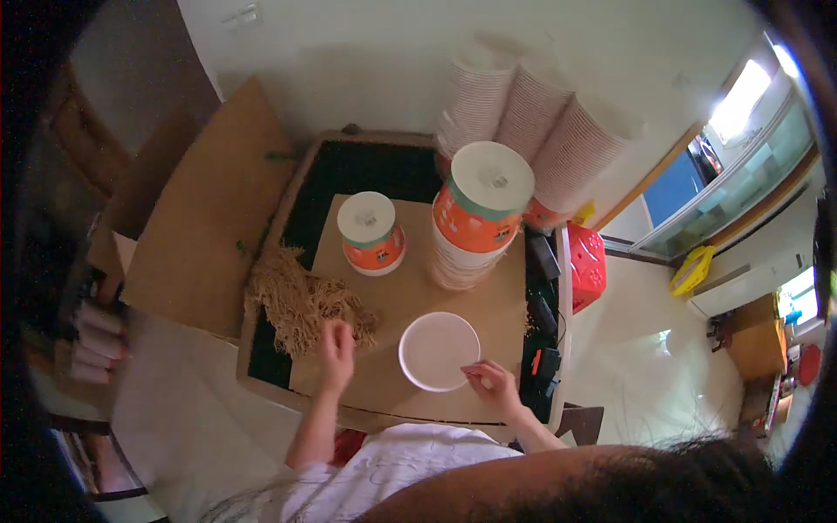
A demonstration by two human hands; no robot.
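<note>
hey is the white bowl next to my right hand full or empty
Empty, it seems: the white bowl has its mouth facing up, and only its bare, pale inside shows.

This looks like a home, partly used for handwork. The domestic signs lie right of the table [401,138]: a shiny floor [628,375], a glass door [717,209] and, farther off, a bright window [799,305] near a cluttered wooden unit [757,349], perhaps a kitchen corner. A plain white wall [349,52] rises behind the table. Work shows in the tub [438,352] and shredded paper [296,301] on it, tall stacks [588,148] at its far side, and cardboard [205,227] left of it.
</note>
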